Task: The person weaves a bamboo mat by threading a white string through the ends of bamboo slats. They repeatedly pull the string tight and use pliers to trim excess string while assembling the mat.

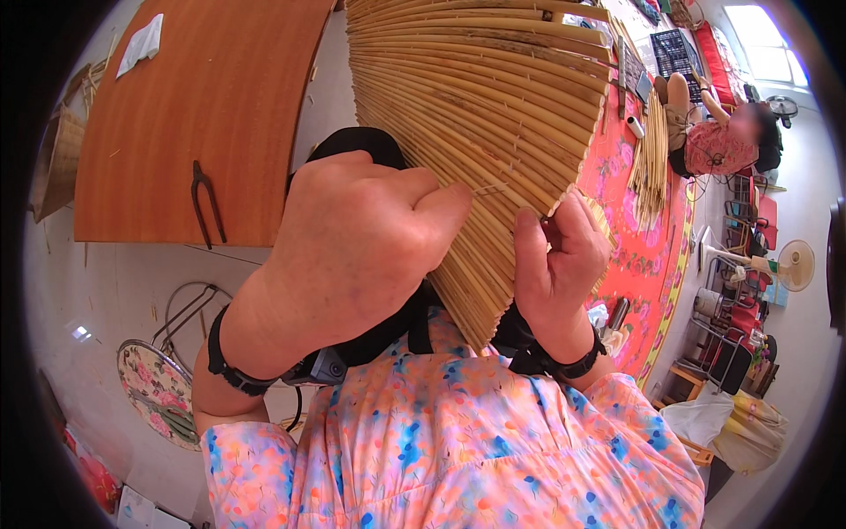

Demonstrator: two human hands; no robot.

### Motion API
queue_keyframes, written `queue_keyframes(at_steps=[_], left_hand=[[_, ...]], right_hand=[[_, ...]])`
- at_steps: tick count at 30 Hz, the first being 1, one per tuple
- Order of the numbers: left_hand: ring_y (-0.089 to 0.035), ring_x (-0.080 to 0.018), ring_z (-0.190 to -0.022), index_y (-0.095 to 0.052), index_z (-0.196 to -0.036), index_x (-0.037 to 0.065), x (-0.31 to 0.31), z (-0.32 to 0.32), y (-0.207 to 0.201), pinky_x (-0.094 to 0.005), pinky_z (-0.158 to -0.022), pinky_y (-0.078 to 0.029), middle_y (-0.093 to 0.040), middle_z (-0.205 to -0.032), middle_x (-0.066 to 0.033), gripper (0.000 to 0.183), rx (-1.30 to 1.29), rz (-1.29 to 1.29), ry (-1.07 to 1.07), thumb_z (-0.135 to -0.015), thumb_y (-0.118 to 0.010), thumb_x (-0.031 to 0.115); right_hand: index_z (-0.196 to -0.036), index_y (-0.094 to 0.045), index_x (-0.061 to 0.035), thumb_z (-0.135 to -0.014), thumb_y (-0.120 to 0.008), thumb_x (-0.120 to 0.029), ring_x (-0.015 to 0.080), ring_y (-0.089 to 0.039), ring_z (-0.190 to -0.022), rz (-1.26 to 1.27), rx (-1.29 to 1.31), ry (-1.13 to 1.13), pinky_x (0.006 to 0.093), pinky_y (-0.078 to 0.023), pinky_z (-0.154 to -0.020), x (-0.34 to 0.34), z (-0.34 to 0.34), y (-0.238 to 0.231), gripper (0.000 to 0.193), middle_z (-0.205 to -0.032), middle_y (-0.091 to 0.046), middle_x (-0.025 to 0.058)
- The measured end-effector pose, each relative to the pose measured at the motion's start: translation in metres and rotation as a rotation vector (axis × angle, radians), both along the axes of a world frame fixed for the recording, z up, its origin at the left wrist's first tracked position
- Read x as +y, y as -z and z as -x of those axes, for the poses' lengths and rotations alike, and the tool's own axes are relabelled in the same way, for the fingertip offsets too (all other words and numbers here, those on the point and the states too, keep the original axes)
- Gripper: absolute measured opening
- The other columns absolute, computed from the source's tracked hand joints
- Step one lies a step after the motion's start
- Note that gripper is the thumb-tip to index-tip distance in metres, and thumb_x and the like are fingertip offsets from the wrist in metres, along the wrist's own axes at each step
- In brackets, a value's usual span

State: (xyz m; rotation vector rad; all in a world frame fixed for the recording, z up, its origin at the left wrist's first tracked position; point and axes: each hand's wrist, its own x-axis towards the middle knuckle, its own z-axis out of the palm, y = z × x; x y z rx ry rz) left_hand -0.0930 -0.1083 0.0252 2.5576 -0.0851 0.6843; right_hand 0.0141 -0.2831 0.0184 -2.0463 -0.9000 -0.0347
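A large mat of slender bamboo sticks (493, 97), bound side by side and fanning out, slants across in front of me, its lower tip near my lap. Over its left part, my left hand (370, 229) is closed in a fist, thumb and forefinger pinched together. A thin pale strand (490, 189) runs from that pinch across the sticks; its far end is too fine to follow. My right hand (564, 256) is closed on the mat's right edge, thumb on the upper face and fingers curled at the rim. Both wrists carry dark bands.
At left, a brown wooden table (220, 88) bears dark metal pincers (206, 203) and a white cloth (141, 44). A red floral cloth (634, 256) spreads at right beneath bundled sticks (650, 163). Beyond sits another person (718, 145). A floral round seat (159, 388) stands lower left.
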Motion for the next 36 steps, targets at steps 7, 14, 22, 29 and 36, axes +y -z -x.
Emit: queue_keyframes(at_steps=[7,14,22,29,36], left_hand=[[-0.052,-0.0240,-0.052,-0.071,-0.091,0.004,0.002,-0.001,-0.002,-0.0350,-0.049,-0.039,-0.055,-0.064,-0.0039,0.019,0.013,-0.021,0.013,-0.072,-0.072,0.003],[-0.054,-0.0242,-0.054,-0.070,-0.092,0.004,0.005,-0.004,-0.005,-0.0355,-0.051,-0.041,-0.058,-0.066,-0.0046,0.020,0.025,-0.030,0.030,-0.071,-0.070,0.003],[-0.060,-0.0261,-0.056,-0.055,-0.072,0.008,-0.001,-0.010,0.001,-0.0365,-0.053,-0.045,-0.057,-0.063,-0.0049,0.009,-0.004,-0.003,0.023,-0.066,-0.062,0.006],[-0.060,-0.0266,-0.057,-0.069,-0.092,0.009,-0.002,-0.005,-0.008,-0.0371,-0.053,-0.045,-0.061,-0.067,-0.0058,0.018,0.089,0.052,-0.011,-0.076,-0.067,0.003],[-0.062,-0.0270,-0.059,-0.071,-0.098,0.007,-0.003,-0.006,-0.023,-0.0352,-0.054,-0.047,-0.066,-0.074,-0.0107,0.016,0.282,0.172,-0.050,-0.084,-0.068,0.000]], right_hand=[[-0.082,-0.060,0.0018,-0.081,-0.067,-0.003,0.0214,-0.062,-0.061,0.027,-0.018,-0.007,0.0295,-0.050,-0.057,0.000,0.000,-0.001,0.008,-0.073,-0.059,0.0120],[-0.081,-0.061,-0.0001,-0.079,-0.067,-0.003,0.0231,-0.060,-0.058,0.067,-0.113,-0.009,0.0316,-0.047,-0.053,-0.001,-0.001,0.000,0.007,-0.070,-0.059,0.0112],[-0.083,-0.063,-0.0003,-0.079,-0.068,-0.003,0.0218,-0.058,-0.055,0.036,-0.144,0.006,0.0311,-0.046,-0.051,-0.001,0.003,0.004,0.007,-0.070,-0.059,0.0108],[-0.100,-0.066,0.0030,-0.081,-0.068,-0.002,0.0184,-0.063,-0.062,-0.161,-0.022,-0.079,0.0281,-0.053,-0.057,0.000,0.003,0.012,0.020,-0.084,-0.062,0.0114],[-0.121,-0.061,0.0016,-0.077,-0.071,-0.005,0.0236,-0.066,-0.081,-0.291,0.129,-0.183,0.0315,-0.055,-0.072,-0.015,0.005,0.032,0.046,-0.104,-0.061,0.0150]])
